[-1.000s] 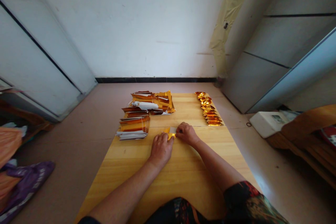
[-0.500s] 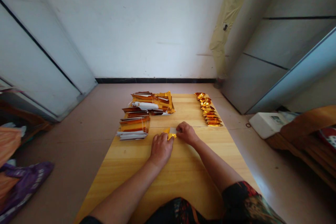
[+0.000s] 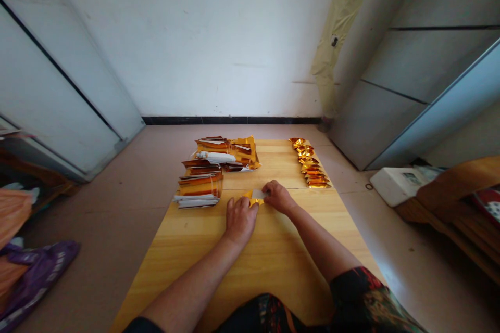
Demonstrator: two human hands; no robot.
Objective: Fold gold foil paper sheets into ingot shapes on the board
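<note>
Head view: the left hand (image 3: 241,220) and the right hand (image 3: 278,197) meet over a small piece of gold foil paper with a white backing (image 3: 254,197), which lies on a pale pine table top (image 3: 273,270). Both hands are half curled, with their fingertips on the piece, the left at its near gold corner and the right at its white end. Whether they pinch it or only press it to the wood cannot be told from this view. Work this small seems likely to go best with even fingertip pressure, so that any crease runs straight and the thin foil does not crumple or tear.

Just beside the grip on the left stands a loose stack of gold-and-white foil sheets (image 3: 200,187), close enough for a careless sideways move to knock it. Beyond that, ahead of the grip, lies a second foil stack (image 3: 228,152). Ahead and to the right, a tidy row of small folded gold foil pieces (image 3: 311,164) runs along the table's far edge. Well off to the right sits a white plastic box (image 3: 394,187), and well off to the left lies a purple plastic bag (image 3: 39,281).
</note>
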